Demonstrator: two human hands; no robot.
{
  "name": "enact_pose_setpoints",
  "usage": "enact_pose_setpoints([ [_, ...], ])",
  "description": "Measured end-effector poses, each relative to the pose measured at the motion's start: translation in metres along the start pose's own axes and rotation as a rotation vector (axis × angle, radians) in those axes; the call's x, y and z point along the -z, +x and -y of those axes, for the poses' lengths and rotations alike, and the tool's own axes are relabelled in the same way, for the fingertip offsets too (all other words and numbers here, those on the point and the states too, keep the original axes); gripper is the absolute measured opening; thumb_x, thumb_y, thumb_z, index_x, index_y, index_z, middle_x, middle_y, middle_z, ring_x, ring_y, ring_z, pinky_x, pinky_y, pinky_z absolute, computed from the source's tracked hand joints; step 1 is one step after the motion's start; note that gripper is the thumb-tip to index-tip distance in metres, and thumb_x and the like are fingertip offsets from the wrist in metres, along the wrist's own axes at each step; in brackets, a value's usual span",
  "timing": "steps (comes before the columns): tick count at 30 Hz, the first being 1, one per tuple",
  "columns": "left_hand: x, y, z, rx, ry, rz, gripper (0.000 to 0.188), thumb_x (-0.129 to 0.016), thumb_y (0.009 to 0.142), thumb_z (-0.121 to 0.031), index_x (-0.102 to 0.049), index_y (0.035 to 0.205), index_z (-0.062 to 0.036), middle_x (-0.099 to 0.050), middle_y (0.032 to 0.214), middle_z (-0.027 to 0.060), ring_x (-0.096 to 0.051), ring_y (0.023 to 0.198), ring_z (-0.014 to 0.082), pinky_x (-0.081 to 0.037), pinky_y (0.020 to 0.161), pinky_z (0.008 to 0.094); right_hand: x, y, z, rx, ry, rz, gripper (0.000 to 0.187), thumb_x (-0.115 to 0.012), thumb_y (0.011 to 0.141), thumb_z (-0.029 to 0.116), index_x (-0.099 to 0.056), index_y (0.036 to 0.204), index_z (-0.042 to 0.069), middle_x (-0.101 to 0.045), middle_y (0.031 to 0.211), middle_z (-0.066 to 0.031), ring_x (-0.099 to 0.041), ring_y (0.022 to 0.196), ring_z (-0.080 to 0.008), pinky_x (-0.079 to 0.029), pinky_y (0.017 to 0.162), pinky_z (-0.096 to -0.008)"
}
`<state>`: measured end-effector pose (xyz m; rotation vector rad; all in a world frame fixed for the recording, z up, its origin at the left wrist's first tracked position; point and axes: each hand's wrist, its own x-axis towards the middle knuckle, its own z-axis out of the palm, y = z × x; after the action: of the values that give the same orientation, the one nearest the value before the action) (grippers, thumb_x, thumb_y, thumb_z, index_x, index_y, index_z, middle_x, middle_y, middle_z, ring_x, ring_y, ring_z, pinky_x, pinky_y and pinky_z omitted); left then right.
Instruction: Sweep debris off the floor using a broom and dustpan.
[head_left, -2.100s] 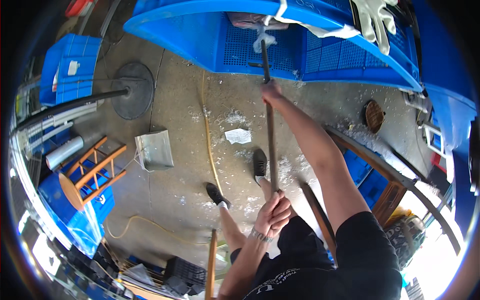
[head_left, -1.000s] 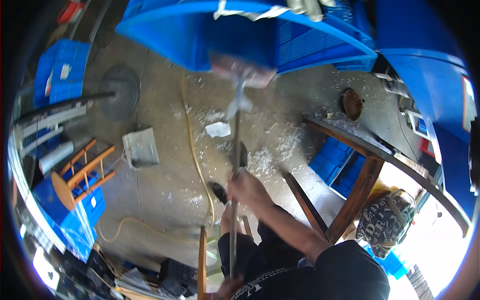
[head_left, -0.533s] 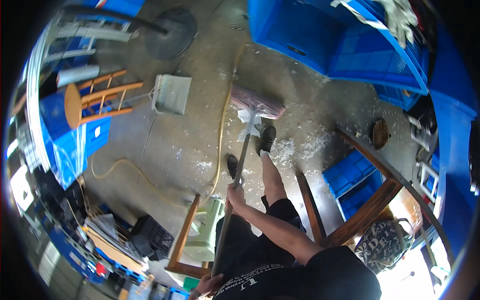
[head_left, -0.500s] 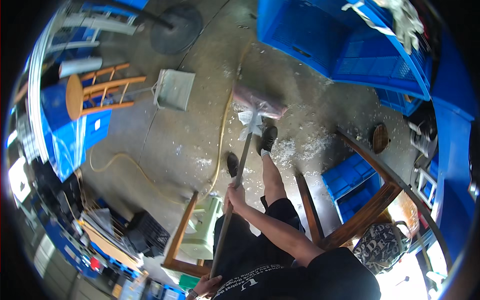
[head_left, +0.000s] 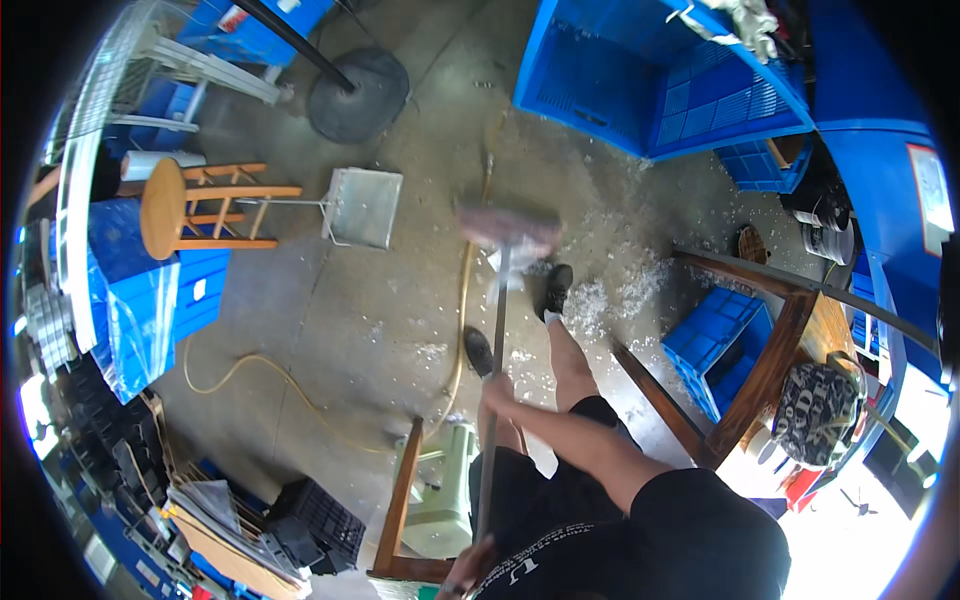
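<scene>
A long-handled broom (head_left: 500, 330) slants down across the middle of the view, and both hands hold its grey handle. My right hand (head_left: 497, 395) is closed around the handle partway down. At the lower edge my left hand (head_left: 472, 565) is wrapped around its upper end, partly blurred. The wide pinkish broom head (head_left: 508, 225) rests on the floor just beyond my feet, smeared by motion. Something whitish, like plastic or paper, shows by the head. White bits (head_left: 610, 300) are scattered over the concrete, thickest to the right of my right shoe.
A grey long-handled dustpan (head_left: 365, 207) lies to the left, near a tipped wooden stool (head_left: 165, 208). A yellow hose (head_left: 465, 300) runs past my left shoe. Blue crates (head_left: 590, 80) stand far right, another blue crate (head_left: 705, 330) nearer. A wooden frame (head_left: 760, 400) is close on the right.
The broom head has swept a little left relative to my feet, and the handle stands more upright in view. Both hands keep hold. The whole view has shifted slightly.
</scene>
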<state>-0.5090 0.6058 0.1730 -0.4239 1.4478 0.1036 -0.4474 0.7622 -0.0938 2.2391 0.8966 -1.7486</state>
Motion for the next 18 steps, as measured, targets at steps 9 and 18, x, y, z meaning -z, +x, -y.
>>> enact_pose_setpoints([
  [9, 0.045, -0.056, -0.010, 0.082, -0.177, 0.130, 0.021, -0.046, 0.079, -0.030, -0.047, 0.070, -0.0113, -0.044, 0.055, -0.0020, -0.040, 0.045, 0.0083, -0.032, 0.041, 0.0211, -0.017, -0.049, 0.018, 0.108, 0.297, 0.006, 0.022, -0.039, 0.074, 0.022, -0.047, 0.076, 0.001, -0.050, 0.048, -0.0074, -0.052, 0.043, -0.0182, -0.042, 0.041, -0.0318],
  [18, -0.070, -0.003, -0.137, 0.111, -0.774, 1.086, 0.020, -0.036, 0.084, -0.023, -0.042, 0.076, -0.0061, -0.032, 0.052, -0.0021, -0.027, 0.035, 0.0037, -0.026, 0.030, 0.0160, 0.103, 0.078, 0.094, 0.154, 0.758, 0.461, 0.023, -0.043, 0.076, 0.024, -0.044, 0.059, 0.008, -0.037, 0.042, -0.0040, -0.040, 0.034, -0.0154, -0.034, 0.032, -0.0276],
])
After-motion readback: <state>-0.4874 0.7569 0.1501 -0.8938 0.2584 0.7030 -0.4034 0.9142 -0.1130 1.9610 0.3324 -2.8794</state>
